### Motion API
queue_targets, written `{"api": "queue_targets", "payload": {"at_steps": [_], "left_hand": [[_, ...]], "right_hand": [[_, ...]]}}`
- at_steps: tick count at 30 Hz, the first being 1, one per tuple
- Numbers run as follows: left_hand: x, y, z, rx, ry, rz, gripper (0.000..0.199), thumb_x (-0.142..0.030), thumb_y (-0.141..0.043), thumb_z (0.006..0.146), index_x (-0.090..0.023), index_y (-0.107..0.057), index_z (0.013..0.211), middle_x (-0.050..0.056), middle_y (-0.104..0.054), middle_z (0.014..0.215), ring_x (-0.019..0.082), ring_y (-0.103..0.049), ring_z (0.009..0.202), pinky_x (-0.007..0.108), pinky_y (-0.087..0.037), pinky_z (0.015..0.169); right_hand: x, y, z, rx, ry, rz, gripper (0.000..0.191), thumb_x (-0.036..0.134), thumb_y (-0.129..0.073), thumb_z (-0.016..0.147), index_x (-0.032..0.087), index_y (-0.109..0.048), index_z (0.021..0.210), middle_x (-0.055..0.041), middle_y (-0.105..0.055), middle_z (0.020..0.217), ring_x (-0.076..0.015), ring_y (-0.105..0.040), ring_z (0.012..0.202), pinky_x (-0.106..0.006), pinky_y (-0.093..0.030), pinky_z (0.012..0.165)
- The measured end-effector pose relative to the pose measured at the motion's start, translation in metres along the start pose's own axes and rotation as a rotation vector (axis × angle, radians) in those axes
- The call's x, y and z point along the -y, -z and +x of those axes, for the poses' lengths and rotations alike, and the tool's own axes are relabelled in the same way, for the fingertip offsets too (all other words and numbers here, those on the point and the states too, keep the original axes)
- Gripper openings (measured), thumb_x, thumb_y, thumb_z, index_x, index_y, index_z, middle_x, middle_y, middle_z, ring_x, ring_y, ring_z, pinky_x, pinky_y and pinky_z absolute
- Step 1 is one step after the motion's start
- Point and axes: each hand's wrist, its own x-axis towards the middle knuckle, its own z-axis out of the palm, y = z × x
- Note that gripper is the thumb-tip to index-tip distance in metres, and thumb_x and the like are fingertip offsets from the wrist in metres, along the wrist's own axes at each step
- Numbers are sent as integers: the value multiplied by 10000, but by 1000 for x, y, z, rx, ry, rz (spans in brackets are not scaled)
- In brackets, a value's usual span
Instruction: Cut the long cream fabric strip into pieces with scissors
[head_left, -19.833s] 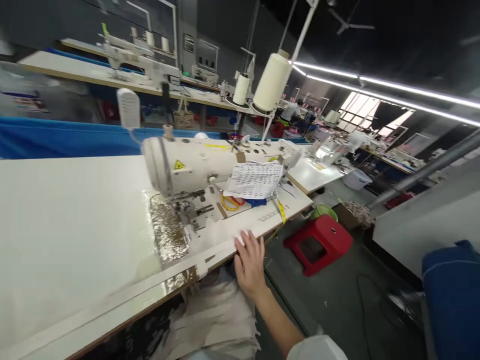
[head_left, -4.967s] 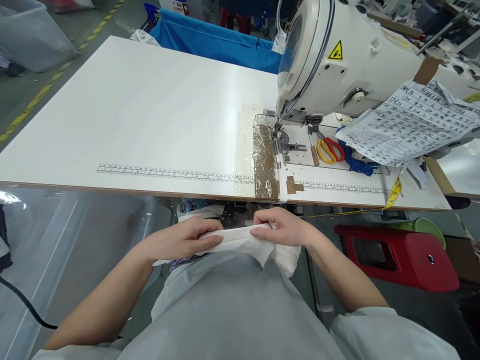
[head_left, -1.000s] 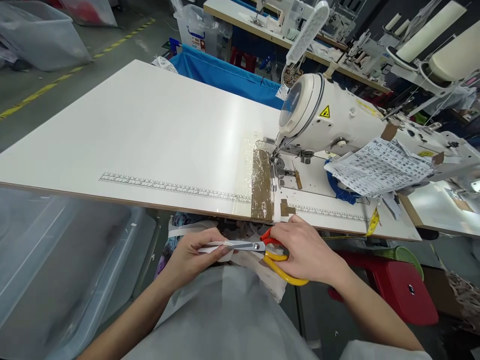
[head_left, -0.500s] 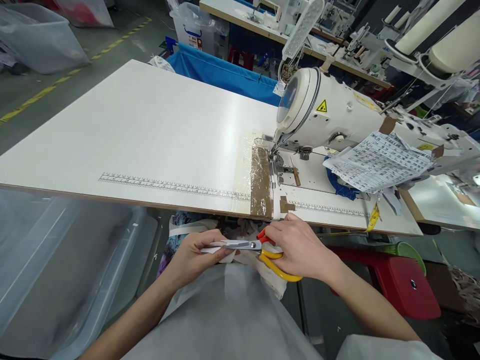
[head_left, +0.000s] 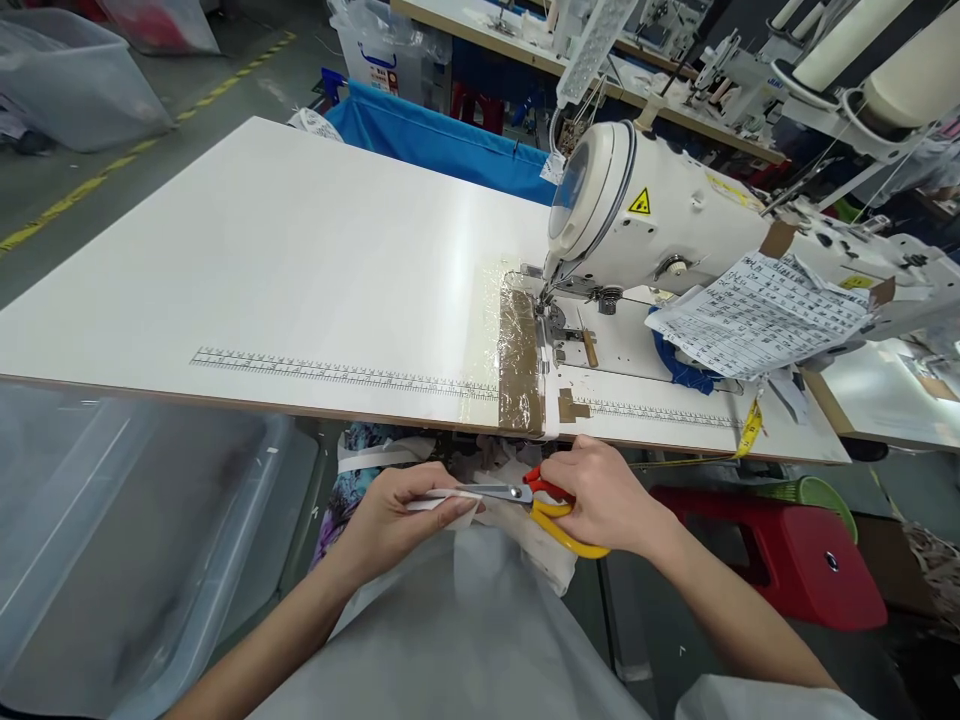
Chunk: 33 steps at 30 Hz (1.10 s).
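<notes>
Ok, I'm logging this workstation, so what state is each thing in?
Left hand: closed, pinching white fabric.
Right hand: closed on scissors.
Scissors: blades at the fabric; fully shut or not, unclear.
Sewing machine: on or off, unclear.
Paper sheets: creased, overlapping the machine.
Tape measure: draped over the table edge.
Green basket: partly hidden.

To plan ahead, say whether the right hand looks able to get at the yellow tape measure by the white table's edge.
Probably yes: nothing visible stands between the right hand and the tape measure, though red-and-yellow-handled scissors fill its grip.
</notes>
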Motion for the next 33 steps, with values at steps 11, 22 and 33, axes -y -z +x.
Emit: {"api": "queue_targets", "payload": {"at_steps": [11,22,33], "left_hand": [[8,5,-5,-39,153,-31,276,-448,-656,837,-184,-732,807,70,-735,815,204,-661,761,252,-489,659],[23,28,-41,7,-56,-102,111,-255,-582,911,-203,-636,829,47,-738,873,176,-641,824,256,-498,692],[31,68,-77,414,223,-165,238,-416,-573,900,-186,-630,881,56,-730,779,186,-671,721,263,-506,678]], "right_hand": [[-142,66,-14,-161,-1048,9,391,588,-627,773,201,-570,768,-80,-629,697,-236,-575,620,-308,-344,532],[-35,-50,3,-288,-419,746,330,453,-458,937,204,-659,1017,-62,-719,945,-200,-682,844,-312,-532,731],[40,-204,97,205,-332,594,219,180,-602,793,224,-679,993,-12,-741,971,-198,-678,897,-255,-472,736]]}}
